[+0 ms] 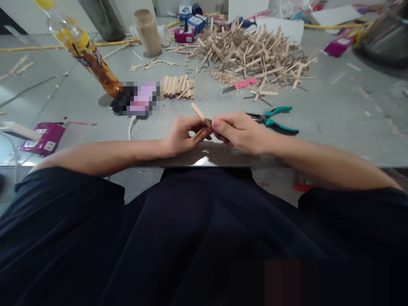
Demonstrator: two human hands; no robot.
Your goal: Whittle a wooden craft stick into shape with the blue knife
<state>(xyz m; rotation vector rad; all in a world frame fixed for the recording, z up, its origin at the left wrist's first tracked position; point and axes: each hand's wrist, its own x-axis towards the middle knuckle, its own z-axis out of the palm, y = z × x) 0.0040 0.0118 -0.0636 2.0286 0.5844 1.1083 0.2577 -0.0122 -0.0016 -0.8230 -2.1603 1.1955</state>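
Note:
Both hands meet just above the table's near edge, pinched together on one flat wooden craft stick (198, 111) that juts up and to the left. My left hand (183, 135) curls its fingers round the stick's lower end. My right hand (237, 131) is closed against it from the right, thumb on top. Green-handled pliers (276, 120) lie on the table just right of my right hand.
A big heap of wooden sticks (251, 53) covers the far middle of the grey table (334, 110), with a small row of sticks (178, 86), a pink-handled knife (240, 84), a tilted yellow bottle (84, 51), a phone (137, 100) and purple boxes (43, 138) around.

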